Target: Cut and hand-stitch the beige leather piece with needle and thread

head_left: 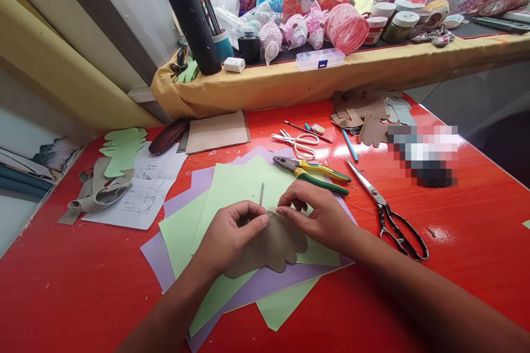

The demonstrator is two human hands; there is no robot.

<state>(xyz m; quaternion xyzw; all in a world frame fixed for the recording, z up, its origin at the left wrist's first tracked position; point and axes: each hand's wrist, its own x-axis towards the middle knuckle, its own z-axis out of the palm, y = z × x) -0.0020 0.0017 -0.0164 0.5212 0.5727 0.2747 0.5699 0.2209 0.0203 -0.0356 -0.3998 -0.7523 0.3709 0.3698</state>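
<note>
A scalloped piece of tan leather (271,245) lies on a stack of light green and lilac paper sheets (232,187) on the red table (83,287). My left hand (229,237) pinches the leather's upper left edge, fingers curled shut. My right hand (317,212) grips the upper right edge with thumb and fingers pressed together. A thin metal needle or awl (261,193) sticks up just above the leather between the two hands; which hand holds it I cannot tell.
Green-and-yellow pliers (312,172) lie just beyond my right hand, black-handled scissors (391,215) to the right, small white scissors (298,143) and pens behind. Leather cut-outs (364,116) sit far right, paper patterns (136,187) and a strap at left. A cluttered windowsill (331,60) runs behind.
</note>
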